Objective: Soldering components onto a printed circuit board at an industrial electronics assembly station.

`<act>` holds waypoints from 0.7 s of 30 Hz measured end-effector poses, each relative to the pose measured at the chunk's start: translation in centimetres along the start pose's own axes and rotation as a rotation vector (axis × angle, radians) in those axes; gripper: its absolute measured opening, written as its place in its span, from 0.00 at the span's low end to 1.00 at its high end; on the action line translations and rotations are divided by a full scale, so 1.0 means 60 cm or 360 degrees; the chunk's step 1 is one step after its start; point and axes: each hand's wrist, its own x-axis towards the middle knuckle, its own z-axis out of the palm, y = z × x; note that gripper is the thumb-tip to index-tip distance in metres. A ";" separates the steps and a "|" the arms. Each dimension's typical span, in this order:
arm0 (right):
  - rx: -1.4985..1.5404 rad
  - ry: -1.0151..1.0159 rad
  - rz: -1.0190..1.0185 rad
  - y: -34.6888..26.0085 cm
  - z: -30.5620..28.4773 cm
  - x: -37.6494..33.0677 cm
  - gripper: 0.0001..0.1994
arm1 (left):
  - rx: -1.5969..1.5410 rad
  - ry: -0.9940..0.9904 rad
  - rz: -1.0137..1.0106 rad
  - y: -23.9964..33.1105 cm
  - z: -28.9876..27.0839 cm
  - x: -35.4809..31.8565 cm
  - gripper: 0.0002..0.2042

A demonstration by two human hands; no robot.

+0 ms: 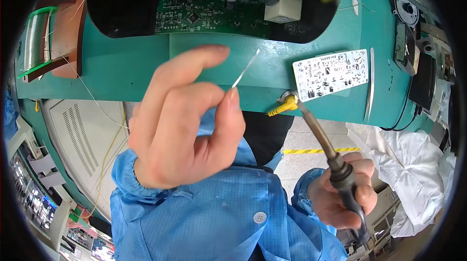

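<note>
My left hand (189, 125) pinches a thin silvery solder wire (246, 68) between thumb and index finger, its free end pointing up and right over the bench. The wire runs back from the hand to a green-rimmed spool (36, 42) at the left. My right hand (343, 193) is wrapped round the dark handle of a soldering iron (321, 139). The iron's tip reaches up beside the lower left corner of a white circuit board (333, 73) with small dark parts and marks. Whether tip and board touch, I cannot tell. A yellow piece (283, 106) lies by that corner.
At the far side, a dark rounded frame (116, 18) shows a green circuit board (214, 20) with a white block. The spool rests on a brown holder (68, 42). A thin strip (370, 86) lies right of the white board. Devices (423, 76) line the right edge.
</note>
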 end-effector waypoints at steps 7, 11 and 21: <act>-0.0195 -0.0112 -0.0036 0.005 0.051 0.046 0.18 | -0.0081 0.0131 0.0086 -0.020 0.026 0.011 0.08; -0.0209 -0.0250 0.0010 0.006 0.049 0.059 0.17 | -0.0082 0.0128 0.0072 -0.020 0.029 0.012 0.07; -0.0295 -0.0285 -0.0011 0.013 0.067 0.067 0.15 | -0.0088 0.0139 0.0068 -0.016 0.036 0.014 0.07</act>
